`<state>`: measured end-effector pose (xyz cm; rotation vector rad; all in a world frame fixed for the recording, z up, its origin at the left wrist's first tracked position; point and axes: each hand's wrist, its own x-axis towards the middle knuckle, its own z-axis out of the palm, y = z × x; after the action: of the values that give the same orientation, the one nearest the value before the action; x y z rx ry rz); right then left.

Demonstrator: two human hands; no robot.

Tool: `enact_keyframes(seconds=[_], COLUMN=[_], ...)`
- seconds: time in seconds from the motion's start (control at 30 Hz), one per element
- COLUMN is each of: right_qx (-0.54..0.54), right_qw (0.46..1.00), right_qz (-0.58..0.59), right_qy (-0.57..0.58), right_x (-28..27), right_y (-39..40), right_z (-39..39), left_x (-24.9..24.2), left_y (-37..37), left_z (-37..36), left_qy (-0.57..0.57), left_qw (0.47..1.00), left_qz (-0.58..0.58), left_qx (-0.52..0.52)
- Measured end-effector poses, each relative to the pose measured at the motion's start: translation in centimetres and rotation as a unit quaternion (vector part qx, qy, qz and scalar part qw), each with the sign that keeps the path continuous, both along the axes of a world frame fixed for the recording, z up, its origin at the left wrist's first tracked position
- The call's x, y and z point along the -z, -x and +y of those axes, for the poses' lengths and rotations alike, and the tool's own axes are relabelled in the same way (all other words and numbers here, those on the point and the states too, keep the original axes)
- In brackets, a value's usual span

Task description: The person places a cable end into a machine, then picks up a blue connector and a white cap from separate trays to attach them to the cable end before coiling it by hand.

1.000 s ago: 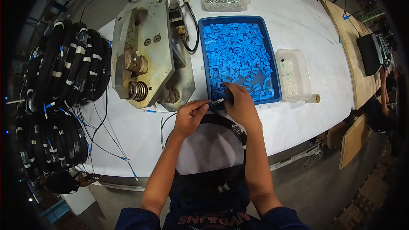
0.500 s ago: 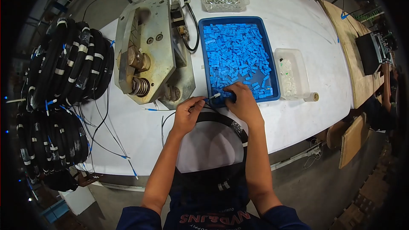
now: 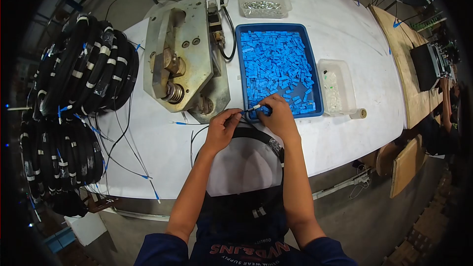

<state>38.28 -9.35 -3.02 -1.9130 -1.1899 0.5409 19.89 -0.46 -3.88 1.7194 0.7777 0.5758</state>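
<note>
Close together at the tray's near edge, both my hands are closed on the end of a thin black cable [image 3: 250,110]. The fingertips of my left hand [image 3: 224,125] pinch it at a small dark blue part. My right hand [image 3: 278,118] grips it from the other side, where a short white piece shows near the fingertips. Exactly how the parts fit together is too small to tell. Below the hands lies a thick black cable coil [image 3: 258,135], partly hidden by them. Just beyond is a blue tray [image 3: 319,96] holding many small blue connector pieces [image 3: 276,59].
A metal press-like machine [image 3: 197,64] stands left of the tray. Stacked black cable coils [image 3: 84,69] with blue-tipped ends are farther left. Clear boxes of small parts stand behind [image 3: 264,13] and right [image 3: 352,86], near a tape roll [image 3: 361,114]. Another person's arm [image 3: 445,103] shows far right.
The view has shifted slightly. My hands stay together, with the cable end turned a little and the white piece now nearer my right fingertips.
</note>
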Motion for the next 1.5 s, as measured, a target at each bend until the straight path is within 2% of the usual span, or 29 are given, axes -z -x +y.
enact_keyframes(seconds=[0.4,0.63,0.73,0.83,0.9,0.93,1.0,1.17,1.23,1.27,1.3,1.37,1.5], right_qx=[-0.006,-0.006,-0.019,-0.019,0.04,0.042,0.087,0.083,0.055,0.053,0.052,0.035,0.012], right_qw=[1.0,0.999,0.999,0.994,0.987,0.987,0.982,0.969,0.976,0.978,0.978,0.978,0.984], right_qz=[-0.004,-0.036,-0.028,-0.065,-0.049,-0.049,0.05,0.138,0.144,0.149,0.151,0.14,0.097], right_qy=[0.026,0.003,-0.013,-0.081,-0.15,-0.15,-0.161,-0.19,-0.15,-0.135,-0.132,-0.148,-0.148], right_x=[0.5,1.0,0.5,-0.4,-1.3,-1.8,-2.6,-4.2,-5.6,-6.2,-6.3,-6.6,-7.6], right_y=[-0.1,-0.1,-0.2,0.1,1.0,1.7,3.2,6.3,7.6,8.2,8.8,9.6,10.8], right_z=[0.3,0.2,-0.1,-0.6,-1.1,-1.5,-2.4,-5.4,-6.7,-7.1,-7.5,-8.0,-8.3], left_x=[0.6,0.6,0.3,0.1,0.0,0.0,-0.4,-1.0,-1.7,-1.4,-1.4,-1.5,-3.2], left_y=[0.1,0.0,0.2,0.5,0.6,0.7,0.9,2.5,3.4,4.3,4.8,5.4,6.7], left_z=[0.0,0.0,0.0,0.2,0.3,0.2,-0.1,-2.4,-4.2,-4.3,-4.9,-5.9,-7.9], left_qy=[0.002,0.003,0.015,0.044,0.092,0.092,0.13,0.044,0.006,-0.024,-0.02,-0.039,0.019], left_qw=[1.0,0.999,0.999,0.998,0.994,0.994,0.988,0.997,0.999,0.999,0.999,0.995,0.996], left_qz=[-0.018,-0.04,-0.034,-0.036,-0.052,-0.052,-0.084,-0.025,-0.044,-0.015,-0.013,-0.088,-0.079], left_qx=[-0.004,-0.013,-0.006,0.017,0.023,0.024,0.023,0.051,0.021,0.041,0.039,0.031,0.032])
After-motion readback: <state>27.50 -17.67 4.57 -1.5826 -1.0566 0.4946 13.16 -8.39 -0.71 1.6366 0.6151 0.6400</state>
